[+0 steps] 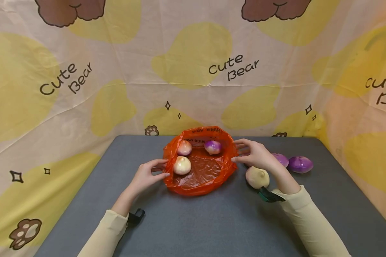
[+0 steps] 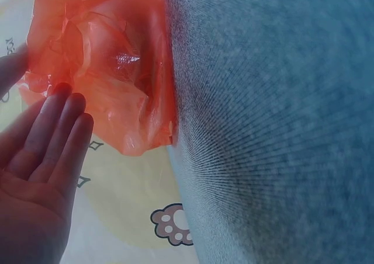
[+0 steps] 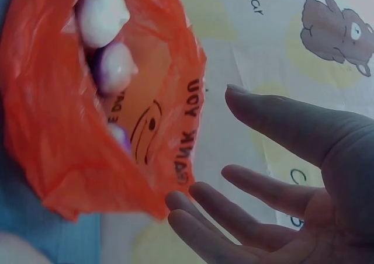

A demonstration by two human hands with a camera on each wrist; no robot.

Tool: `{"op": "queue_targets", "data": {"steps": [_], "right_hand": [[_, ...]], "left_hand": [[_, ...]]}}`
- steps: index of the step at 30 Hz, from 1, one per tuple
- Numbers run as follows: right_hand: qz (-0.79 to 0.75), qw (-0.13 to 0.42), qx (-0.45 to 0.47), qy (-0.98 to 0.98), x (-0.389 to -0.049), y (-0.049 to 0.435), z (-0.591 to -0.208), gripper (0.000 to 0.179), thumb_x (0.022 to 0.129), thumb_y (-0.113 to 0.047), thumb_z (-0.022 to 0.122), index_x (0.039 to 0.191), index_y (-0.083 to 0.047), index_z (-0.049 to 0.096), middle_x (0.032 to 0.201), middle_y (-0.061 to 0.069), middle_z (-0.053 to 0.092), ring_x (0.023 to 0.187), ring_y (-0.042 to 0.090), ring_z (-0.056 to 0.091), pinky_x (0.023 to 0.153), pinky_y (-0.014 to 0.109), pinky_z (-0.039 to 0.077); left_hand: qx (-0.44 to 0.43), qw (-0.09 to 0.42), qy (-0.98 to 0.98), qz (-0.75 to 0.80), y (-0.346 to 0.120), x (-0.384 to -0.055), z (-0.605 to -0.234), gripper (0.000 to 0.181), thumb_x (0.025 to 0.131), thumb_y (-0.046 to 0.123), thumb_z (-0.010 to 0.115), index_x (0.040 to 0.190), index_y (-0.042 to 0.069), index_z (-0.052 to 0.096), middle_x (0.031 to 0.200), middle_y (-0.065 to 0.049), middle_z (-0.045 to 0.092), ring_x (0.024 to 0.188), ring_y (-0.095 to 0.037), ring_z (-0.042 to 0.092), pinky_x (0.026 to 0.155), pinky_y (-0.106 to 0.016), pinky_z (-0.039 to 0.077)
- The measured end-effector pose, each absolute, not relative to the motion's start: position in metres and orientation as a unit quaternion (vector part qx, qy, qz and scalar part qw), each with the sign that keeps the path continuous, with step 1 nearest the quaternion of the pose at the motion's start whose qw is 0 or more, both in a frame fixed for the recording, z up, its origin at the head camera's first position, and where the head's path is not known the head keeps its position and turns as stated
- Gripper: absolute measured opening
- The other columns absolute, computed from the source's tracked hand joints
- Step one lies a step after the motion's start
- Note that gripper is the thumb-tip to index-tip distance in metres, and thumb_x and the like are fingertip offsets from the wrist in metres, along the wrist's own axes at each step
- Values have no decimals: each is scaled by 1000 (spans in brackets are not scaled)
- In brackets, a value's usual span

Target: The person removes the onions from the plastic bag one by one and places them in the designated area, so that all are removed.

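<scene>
Red plastic bag (image 1: 196, 190) on the table (image 1: 206, 228), three onion-like bulbs (image 1: 182, 165) inside, is flanked by left hand (image 1: 148, 176) and right hand (image 1: 256, 154), both loosely spread, nothing gripped; being limp, it could be collapsed by a nudge.

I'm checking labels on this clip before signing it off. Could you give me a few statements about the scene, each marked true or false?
1. The orange bag sits on the table with its mouth open. True.
2. Only one bulb shows inside the bag. False: three show there, a white bulb, a pinkish bulb and a purple-and-white bulb.
3. The left hand is at the bag's left side. True.
4. The right hand is gripping a purple bulb. False: its fingers are extended beside the bag, with no bulb in them.
5. A pale bulb lies outside the bag. True.
6. The sleeves are black. False: they are cream.
</scene>
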State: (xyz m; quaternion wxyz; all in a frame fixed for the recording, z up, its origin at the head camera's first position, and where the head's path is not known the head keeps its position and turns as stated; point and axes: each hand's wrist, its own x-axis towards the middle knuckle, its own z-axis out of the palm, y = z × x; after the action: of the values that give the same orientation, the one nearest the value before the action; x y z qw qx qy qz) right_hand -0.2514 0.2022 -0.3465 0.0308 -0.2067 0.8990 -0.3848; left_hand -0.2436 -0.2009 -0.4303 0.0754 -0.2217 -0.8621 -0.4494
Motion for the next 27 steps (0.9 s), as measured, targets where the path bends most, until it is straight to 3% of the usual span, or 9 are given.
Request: {"op": "queue_targets", "data": {"steps": [7, 14, 27], "right_hand": [[-383, 27, -215, 898, -260, 181, -343, 60, 80, -36, 76, 132, -17, 53, 126, 12, 61, 110, 31, 62, 94, 49, 49], [-382, 40, -232, 894, -273, 159, -340, 61, 79, -37, 76, 132, -17, 53, 123, 12, 62, 107, 28, 64, 92, 46, 51], [-407, 90, -237, 878, -298, 110, -350, 56, 79, -30, 77, 128, -11, 57, 122, 15, 62, 112, 32, 60, 88, 40, 53]], "left_hand": [[-216, 66, -861, -456, -201, -244, -430, 48, 79, 21, 78, 122, 8, 62, 110, -12, 69, 96, -26, 67, 87, -48, 53], [-214, 59, -860, -459, -193, -232, -410, 47, 80, 9, 76, 122, -3, 60, 110, -21, 67, 98, -37, 66, 88, -55, 49], [-218, 53, -858, -463, -188, -221, -396, 46, 80, 8, 75, 122, -4, 59, 110, -22, 66, 98, -39, 65, 88, -56, 49]]}}
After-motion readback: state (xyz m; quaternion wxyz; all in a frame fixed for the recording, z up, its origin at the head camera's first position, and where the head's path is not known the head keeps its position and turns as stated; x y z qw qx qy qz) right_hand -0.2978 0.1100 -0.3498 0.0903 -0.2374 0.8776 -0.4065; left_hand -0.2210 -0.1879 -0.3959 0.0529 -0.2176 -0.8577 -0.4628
